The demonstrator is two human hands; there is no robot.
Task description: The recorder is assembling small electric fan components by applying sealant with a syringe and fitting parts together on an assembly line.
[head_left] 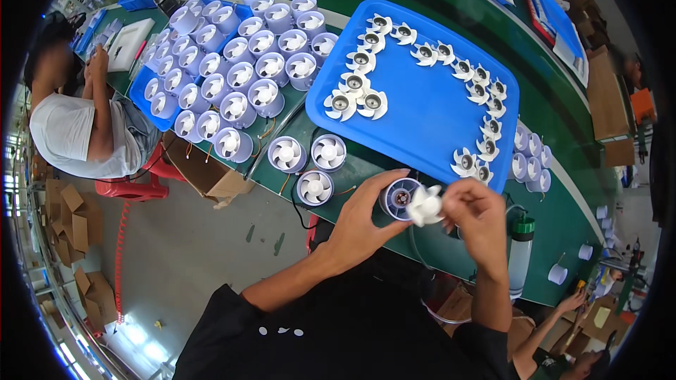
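Note:
My left hand (362, 214) is wrapped round a pale purple cylindrical fan housing (388, 203), whose open end faces up and shows a round hub inside. Between the fingertips of my right hand (479, 214) is a white fan impeller (425, 205), held at the housing's right rim and slightly blurred. Whether the two parts touch I cannot tell. Just beyond my hands lies a blue tray (415, 109) with several white impellers (463, 162) along its edges, most with their dark round centres up. Left of my hands stand three housings (315, 188) fitted with impellers.
Many fitted housings (239, 74) crowd the green table (296, 130) at the left, some in a blue bin (158, 121). A clear bottle with a green cap (522, 239) stands right of my right hand. More housings (535, 162) are beyond it. A seated person (84, 119) works at the left.

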